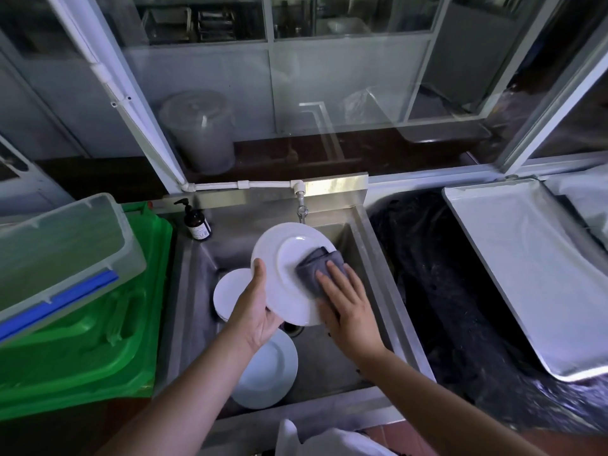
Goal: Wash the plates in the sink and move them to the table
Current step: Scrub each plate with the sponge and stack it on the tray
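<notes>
My left grip [255,311] clamped on white plate [289,274] rim, tilted over sink [332,360], right grip [348,304] fingers flat, pressing grey cloth [317,266] onto it, two more plates [268,373] below in basin

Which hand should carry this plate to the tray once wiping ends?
Left hand, probably: its grip already holds the plate by the rim, while the right hand presses the grey cloth, though the tray lies right.

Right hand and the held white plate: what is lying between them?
A folded grey cloth, pressed by the right hand onto the plate, in the head view.
</notes>
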The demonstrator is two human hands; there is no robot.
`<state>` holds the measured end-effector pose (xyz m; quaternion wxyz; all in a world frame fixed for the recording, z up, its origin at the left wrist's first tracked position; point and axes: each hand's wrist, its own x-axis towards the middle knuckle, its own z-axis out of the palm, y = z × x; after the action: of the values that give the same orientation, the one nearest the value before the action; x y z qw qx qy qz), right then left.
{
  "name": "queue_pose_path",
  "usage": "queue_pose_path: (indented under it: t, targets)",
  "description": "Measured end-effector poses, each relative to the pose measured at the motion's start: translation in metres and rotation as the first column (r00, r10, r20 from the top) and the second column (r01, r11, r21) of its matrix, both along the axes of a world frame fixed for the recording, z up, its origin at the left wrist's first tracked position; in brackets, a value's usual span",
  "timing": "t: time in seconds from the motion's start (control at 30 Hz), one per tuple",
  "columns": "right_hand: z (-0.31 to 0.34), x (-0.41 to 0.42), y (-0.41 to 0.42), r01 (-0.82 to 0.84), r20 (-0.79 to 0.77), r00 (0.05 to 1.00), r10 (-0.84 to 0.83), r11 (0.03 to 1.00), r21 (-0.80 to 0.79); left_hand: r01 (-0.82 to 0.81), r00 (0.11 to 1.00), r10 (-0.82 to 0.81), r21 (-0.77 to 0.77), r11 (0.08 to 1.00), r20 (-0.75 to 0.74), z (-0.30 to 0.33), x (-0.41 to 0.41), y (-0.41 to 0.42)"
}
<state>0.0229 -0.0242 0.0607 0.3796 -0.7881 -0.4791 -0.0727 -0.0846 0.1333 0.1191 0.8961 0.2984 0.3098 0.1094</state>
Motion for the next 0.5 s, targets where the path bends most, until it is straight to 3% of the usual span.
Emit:
queue_pose_path:
  t: [0.1,0.17,0.33,0.5]
  targets:
    - [0.013,0.017,0.017,0.182,-0.299,0.936,-0.185,0.983,-0.037,0.079,0.996,-0.077,0.043,0.996,-0.046,0.002,0.002,0.000]
    - [0.026,0.032,0.033,0.245,-0.420,0.869,-0.261,0.965,-0.095,0.130,0.989,-0.124,0.065,0.989,-0.086,0.002,0.003,-0.001]
    - [0.037,0.018,0.050,0.187,-0.272,0.940,-0.206,0.978,-0.097,0.193,0.970,-0.170,0.126,0.973,-0.173,0.003,0.013,-0.009]
    - [0.038,-0.017,0.047,0.012,-0.044,0.999,-0.013,1.000,-0.027,0.088,0.990,-0.084,0.033,0.996,-0.110,0.003,0.020,-0.011]
